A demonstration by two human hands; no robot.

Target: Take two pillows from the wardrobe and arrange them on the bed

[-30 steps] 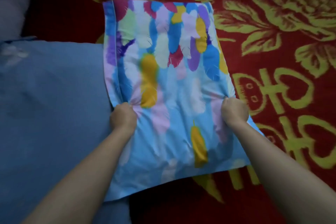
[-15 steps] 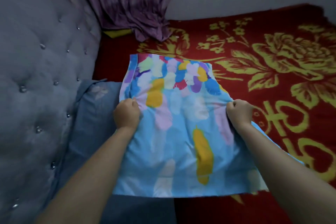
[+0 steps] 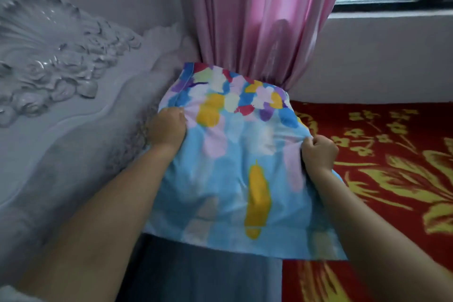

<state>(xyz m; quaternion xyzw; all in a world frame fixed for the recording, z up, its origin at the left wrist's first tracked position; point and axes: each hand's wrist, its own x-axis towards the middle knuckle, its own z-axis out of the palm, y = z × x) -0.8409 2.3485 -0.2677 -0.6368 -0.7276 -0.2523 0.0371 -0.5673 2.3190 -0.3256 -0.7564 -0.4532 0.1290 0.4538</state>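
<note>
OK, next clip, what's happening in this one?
A person grips a feather-print pillow by its sides, left hand near the carved grey headboard, right hand over the red and gold bedspread. The pillow's far end is raised toward the pink curtain; its near edge overlaps a blue pillow lying by the headboard.

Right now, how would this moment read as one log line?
step: placing pillow | feather-print pillow: gripped by both sides | left hand: shut | right hand: shut | under it: blue pillow
</note>
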